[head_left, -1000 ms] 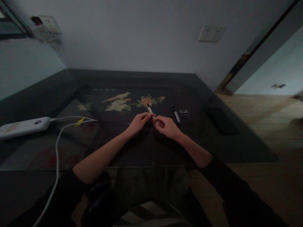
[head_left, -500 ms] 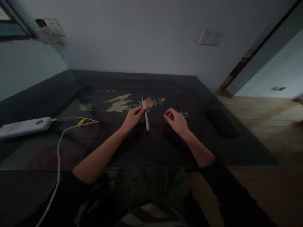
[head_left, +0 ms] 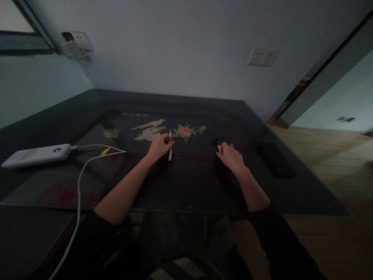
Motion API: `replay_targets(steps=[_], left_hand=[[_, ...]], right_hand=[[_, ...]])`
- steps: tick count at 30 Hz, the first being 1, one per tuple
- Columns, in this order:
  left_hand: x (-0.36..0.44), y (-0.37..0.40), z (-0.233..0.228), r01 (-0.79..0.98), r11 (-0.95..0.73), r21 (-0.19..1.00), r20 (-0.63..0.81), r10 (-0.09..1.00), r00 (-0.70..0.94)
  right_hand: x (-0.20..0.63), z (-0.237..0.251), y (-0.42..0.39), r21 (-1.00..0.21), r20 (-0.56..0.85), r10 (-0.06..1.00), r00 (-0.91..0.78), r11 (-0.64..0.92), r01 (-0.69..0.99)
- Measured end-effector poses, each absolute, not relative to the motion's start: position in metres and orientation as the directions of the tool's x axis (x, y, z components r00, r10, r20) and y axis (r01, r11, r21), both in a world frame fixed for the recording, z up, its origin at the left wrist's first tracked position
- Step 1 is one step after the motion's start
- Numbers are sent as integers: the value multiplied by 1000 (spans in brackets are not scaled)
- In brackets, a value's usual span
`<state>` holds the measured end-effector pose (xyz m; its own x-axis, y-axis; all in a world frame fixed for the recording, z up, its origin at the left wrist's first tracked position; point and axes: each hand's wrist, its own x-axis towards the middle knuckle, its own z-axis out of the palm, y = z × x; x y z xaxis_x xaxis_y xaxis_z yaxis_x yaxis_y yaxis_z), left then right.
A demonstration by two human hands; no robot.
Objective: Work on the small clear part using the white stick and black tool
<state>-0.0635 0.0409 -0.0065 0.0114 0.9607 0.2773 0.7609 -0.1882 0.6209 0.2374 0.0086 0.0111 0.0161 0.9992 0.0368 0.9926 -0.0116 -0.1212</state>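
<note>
My left hand (head_left: 161, 147) is closed, with thumb and fingertips pinching a slim white stick-like handle (head_left: 170, 156). The handle stands nearly upright in view over the dark table, its narrow top showing above my fingers. Farther right, my right hand (head_left: 231, 156) is closed around a small tool with a black crosswise head (head_left: 215, 140) and a short pale neck, looking like a razor. Its lower part is hidden in my fingers. Just behind that hand, a small shiny clear item (head_left: 231, 145) is mostly covered.
The dark glossy table (head_left: 189, 186) bears a bird-and-flower picture (head_left: 185, 132). A white power bank (head_left: 37, 155) with a white cable (head_left: 79, 186) lies left. A black phone-like slab (head_left: 275, 159) rests right. Wall sockets (head_left: 263, 57) are behind.
My right hand has moved right and closed on the black-headed tool. My left hand has shifted slightly left with the white handle, which has turned. The camera view has tilted a little.
</note>
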Motion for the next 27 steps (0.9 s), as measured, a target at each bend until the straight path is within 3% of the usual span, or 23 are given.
replay_targets(steps=[6,16,21,27], left_hand=[[-66,39,-6,811,-185,555,249,967,50],[-62,33,-4,874,-172,454,228,971,72],[-61,31,-3,894,-172,413,219,972,86],[-57,29,0,920,-162,357,198,976,95]], right_hand=[[234,15,6,-145,25,1000,-16,19,989],[197,20,3,-392,100,985,-137,166,905],[151,27,1,-316,70,966,-250,259,913],[121,21,4,-224,47,965,-258,262,939]])
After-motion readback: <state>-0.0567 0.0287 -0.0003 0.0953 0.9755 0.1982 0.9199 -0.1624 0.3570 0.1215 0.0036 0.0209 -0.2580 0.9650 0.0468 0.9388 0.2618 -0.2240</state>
